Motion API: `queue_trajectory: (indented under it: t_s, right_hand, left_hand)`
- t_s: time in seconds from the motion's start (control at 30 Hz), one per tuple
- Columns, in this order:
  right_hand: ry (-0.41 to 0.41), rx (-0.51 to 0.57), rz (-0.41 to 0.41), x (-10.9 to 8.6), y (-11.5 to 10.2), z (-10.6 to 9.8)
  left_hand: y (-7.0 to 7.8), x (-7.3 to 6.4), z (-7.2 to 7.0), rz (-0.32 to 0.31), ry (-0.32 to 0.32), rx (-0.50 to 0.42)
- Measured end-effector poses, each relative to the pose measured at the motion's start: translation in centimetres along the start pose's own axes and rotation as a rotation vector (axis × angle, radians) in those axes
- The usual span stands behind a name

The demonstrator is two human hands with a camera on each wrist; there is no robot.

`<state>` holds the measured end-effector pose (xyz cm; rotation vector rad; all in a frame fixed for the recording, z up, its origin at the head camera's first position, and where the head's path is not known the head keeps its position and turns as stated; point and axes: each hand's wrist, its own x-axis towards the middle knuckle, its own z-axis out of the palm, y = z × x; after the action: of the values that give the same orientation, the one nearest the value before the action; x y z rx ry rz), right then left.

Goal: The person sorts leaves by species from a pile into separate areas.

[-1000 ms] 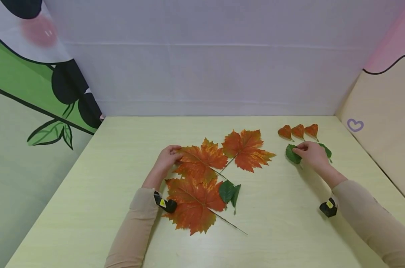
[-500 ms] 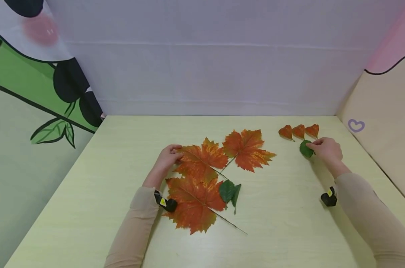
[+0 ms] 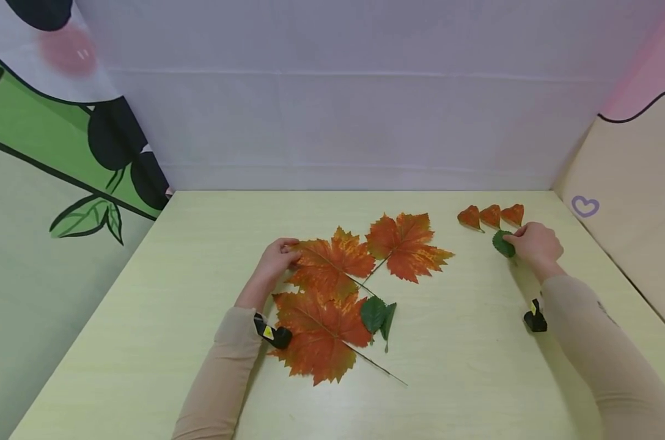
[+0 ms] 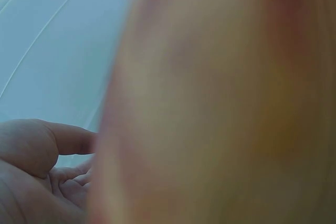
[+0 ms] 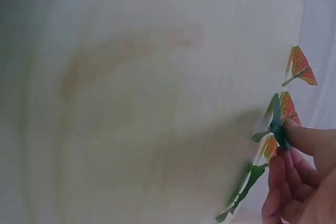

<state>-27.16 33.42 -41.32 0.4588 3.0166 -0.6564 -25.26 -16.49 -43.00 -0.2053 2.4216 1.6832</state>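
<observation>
My right hand point(image 3: 537, 245) pinches a small green leaf point(image 3: 503, 243) between thumb and fingers. Three small orange leaves point(image 3: 490, 216) lie in a row just beyond it. A second green leaf point(image 5: 247, 193) rests on the table beside that hand in the right wrist view; the hand hides it from the head view. My left hand point(image 3: 274, 260) is at the left tip of a large orange maple leaf point(image 3: 332, 260), fingers bent. In the left wrist view a blurred leaf point(image 4: 210, 103) covers its fingertips, so its hold cannot be made out.
Another maple leaf point(image 3: 404, 244) lies to the right, and a third point(image 3: 318, 333) sits nearer, under the left wrist camera point(image 3: 274, 335). Green leaves point(image 3: 373, 314) overlap the nearer one's right edge. A pale wall point(image 3: 354, 134) rises behind the table point(image 3: 448, 379).
My right hand has carried the green leaf rightward and slightly away, to just below the small orange row, covering the other green leaf. The left hand has stayed in place.
</observation>
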Motion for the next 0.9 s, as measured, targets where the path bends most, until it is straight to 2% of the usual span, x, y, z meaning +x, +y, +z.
queue_trajectory:
  t_s: [0.23, 0.4, 0.53, 0.7, 0.9]
  right_hand:
    - [-0.008, -0.004, 0.006, 0.0, 0.4, -0.2]
    - [-0.019, 0.012, -0.026, -1.3, -0.5, -0.5]
    - [-0.033, 0.023, -0.100, -3.0, -1.9, -0.4]
    - [-0.041, 0.023, -0.231, -5.3, -4.0, 0.2]
    - [-0.107, 0.064, -0.359, -8.2, -6.6, 1.5]
  left_hand:
    - [0.0, 0.1, 0.0, -0.004, -0.003, -0.013]
    - [0.0, 0.1, 0.1, -0.006, -0.003, -0.015]
    - [0.1, 0.1, 0.0, -0.002, -0.005, -0.010]
    - [0.0, 0.0, -0.1, -0.008, -0.002, -0.004]
    - [0.0, -0.1, -0.1, -0.001, 0.002, -0.007]
